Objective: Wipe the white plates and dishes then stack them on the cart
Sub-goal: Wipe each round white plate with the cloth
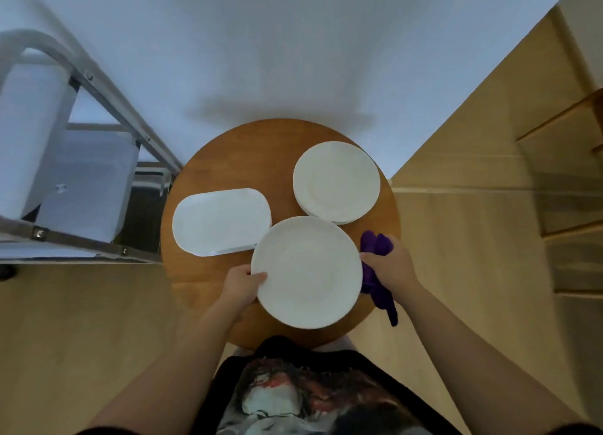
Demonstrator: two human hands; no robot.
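**Now: round plate held at both edges over the table**

Farthest left stands a grey metal-framed cart (98, 95), its shelves pale and bare-looking from this angle, its corner just beside the rim of the round brown wooden table (208, 170). On the table's left part lies a white rounded-rectangular dish (222, 220); thin edges showing under its near side suggest a small stack, though how many I cannot tell.

The left hand (239, 287) takes the left edge of a large round white plate (306, 271), thumb on top of the rim and fingers curled beneath, so that grip is closed on the plate. The plate sits nearest the person, overlapping the near corner of the rectangular dish and the near edge of the far pile in this view; whether it rests on the table or is lifted clear I cannot tell.

Beyond it, toward the right rear of the table, sits a stack of round white plates (336, 181).

At the right, the right hand (388, 268) touches the big plate's right rim with its fingertips while its curled fingers grip a bunched purple cloth (377, 245), one end poking out above the hand, the other trailing down past the table edge.
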